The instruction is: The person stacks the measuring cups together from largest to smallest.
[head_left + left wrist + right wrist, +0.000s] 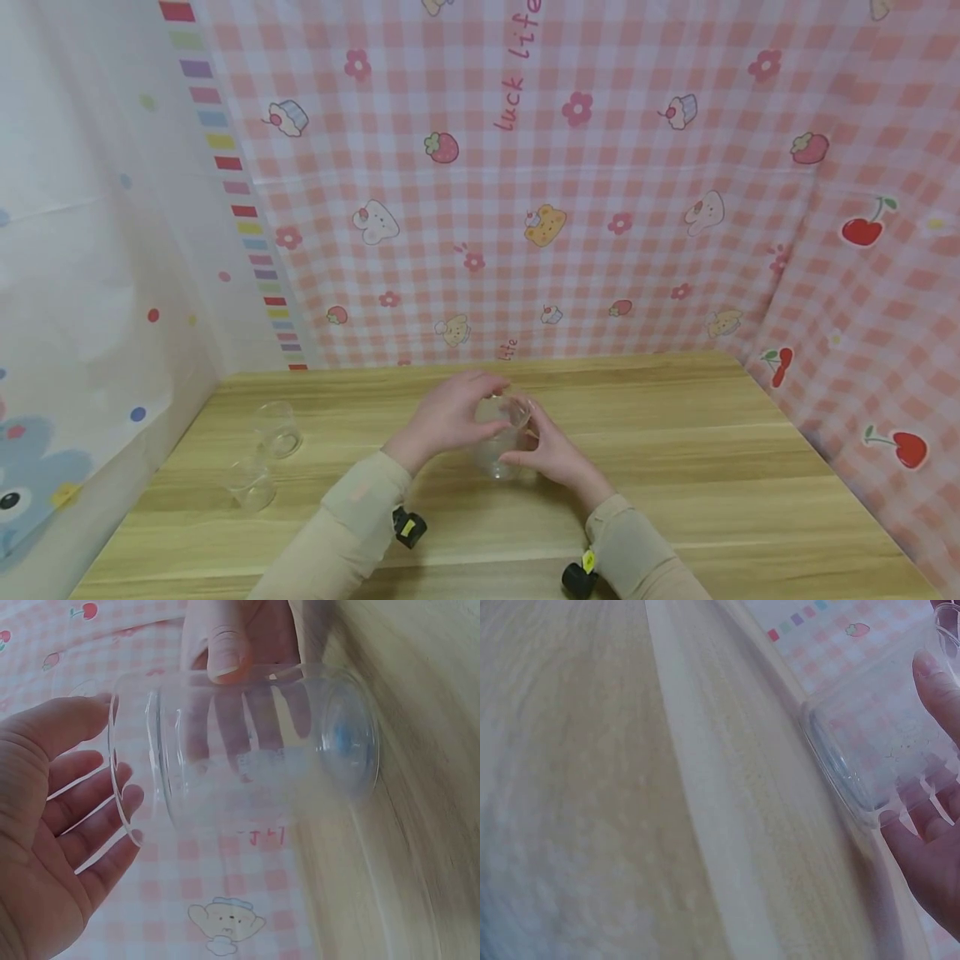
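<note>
A clear plastic cup (497, 462) stands upright on the table in front of me, between my two hands. From above, my left hand (453, 417) grips its rim, thumb on one side and fingers on the other; the left wrist view shows this hand (56, 795) at the cup's mouth (124, 765). My right hand (553, 450) holds the cup's side wall, with its thumb (934, 682) on the near face and its fingers round the far face. Ring lines show below the rim; whether another cup is nested inside, I cannot tell.
Two more clear cups, one farther back (279, 432) and one nearer (253, 485), stand at the left of the wooden table (712, 500). A pink checked cloth (487, 275) hangs behind the table and a white one (97, 275) on the left. Black cameras sit on both wrists.
</note>
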`<state>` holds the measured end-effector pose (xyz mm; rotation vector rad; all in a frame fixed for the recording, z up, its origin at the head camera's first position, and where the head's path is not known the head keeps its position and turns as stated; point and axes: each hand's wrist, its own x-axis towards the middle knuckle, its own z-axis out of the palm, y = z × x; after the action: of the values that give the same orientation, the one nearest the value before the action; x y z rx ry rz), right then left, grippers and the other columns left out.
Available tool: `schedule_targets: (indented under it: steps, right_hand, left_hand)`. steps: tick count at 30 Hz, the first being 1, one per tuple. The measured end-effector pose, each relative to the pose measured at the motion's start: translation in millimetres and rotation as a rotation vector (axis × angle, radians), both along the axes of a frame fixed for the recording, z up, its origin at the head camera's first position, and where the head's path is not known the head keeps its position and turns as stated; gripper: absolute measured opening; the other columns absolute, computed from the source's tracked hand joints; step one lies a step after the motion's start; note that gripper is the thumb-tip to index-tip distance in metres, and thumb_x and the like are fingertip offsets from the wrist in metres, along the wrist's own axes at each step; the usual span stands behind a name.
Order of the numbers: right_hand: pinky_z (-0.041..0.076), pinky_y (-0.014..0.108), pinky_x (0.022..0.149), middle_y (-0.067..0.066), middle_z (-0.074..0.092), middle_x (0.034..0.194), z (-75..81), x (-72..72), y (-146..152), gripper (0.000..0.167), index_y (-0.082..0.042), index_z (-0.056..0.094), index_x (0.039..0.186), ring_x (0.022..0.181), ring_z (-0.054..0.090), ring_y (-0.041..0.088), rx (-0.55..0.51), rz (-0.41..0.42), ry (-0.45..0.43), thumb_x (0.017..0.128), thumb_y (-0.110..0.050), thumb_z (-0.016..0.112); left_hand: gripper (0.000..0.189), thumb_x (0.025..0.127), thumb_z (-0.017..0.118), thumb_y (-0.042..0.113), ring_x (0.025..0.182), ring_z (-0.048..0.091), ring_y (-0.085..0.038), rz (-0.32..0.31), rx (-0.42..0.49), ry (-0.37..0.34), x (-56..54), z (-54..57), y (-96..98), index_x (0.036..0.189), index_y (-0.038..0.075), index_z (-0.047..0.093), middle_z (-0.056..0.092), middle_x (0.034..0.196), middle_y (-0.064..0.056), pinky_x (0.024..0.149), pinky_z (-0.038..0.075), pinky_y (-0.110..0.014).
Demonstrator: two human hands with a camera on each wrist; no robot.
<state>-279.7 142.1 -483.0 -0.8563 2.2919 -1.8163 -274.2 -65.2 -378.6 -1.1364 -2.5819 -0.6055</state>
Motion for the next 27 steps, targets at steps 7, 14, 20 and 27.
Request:
schedule_targets:
  steps: [7,14,20,27]
  right_hand:
    - [0.034,0.053,0.110,0.022,0.038,0.150,-0.2,0.1,0.4,0.082,-0.004,0.027,0.150,0.137,0.037,0.041,-0.010,-0.006,0.000,0.085,-0.002,0.077]
    - [0.034,0.053,0.110,0.021,0.038,0.150,-2.2,-0.9,0.6,0.084,-0.006,0.027,0.150,0.138,0.037,0.040,0.000,-0.016,-0.007,0.084,-0.004,0.078]
    - [0.035,0.053,0.110,0.018,0.040,0.150,-1.6,-0.2,0.3,0.084,-0.009,0.028,0.150,0.138,0.037,0.038,0.004,-0.020,-0.009,0.083,-0.002,0.078]
    - [0.035,0.052,0.110,0.020,0.040,0.150,-1.0,0.0,-1.3,0.085,-0.009,0.028,0.151,0.138,0.037,0.039,-0.007,-0.028,-0.015,0.082,0.001,0.078]
  left_hand:
    - [0.051,0.081,0.082,0.028,0.095,0.065,-0.016,0.003,0.007,0.028,1.4,3.7,-3.9,0.125,0.007,0.064,0.069,0.108,-0.004,0.081,0.054,-0.033]
    - [0.050,0.083,0.081,0.027,0.092,0.065,-0.016,-0.009,0.009,0.033,5.1,8.1,-10.4,0.125,0.007,0.064,0.069,0.106,-0.003,0.077,0.055,-0.032]
    - [0.051,0.084,0.080,0.027,0.091,0.065,-0.016,-0.004,0.010,0.041,7.5,8.9,-17.2,0.127,0.006,0.063,0.069,0.107,-0.004,0.076,0.055,-0.031]
    - [0.050,0.083,0.081,0.025,0.091,0.066,-0.017,0.012,0.025,0.079,10.7,9.0,-26.5,0.125,0.004,0.063,0.069,0.108,-0.006,0.077,0.056,-0.033]
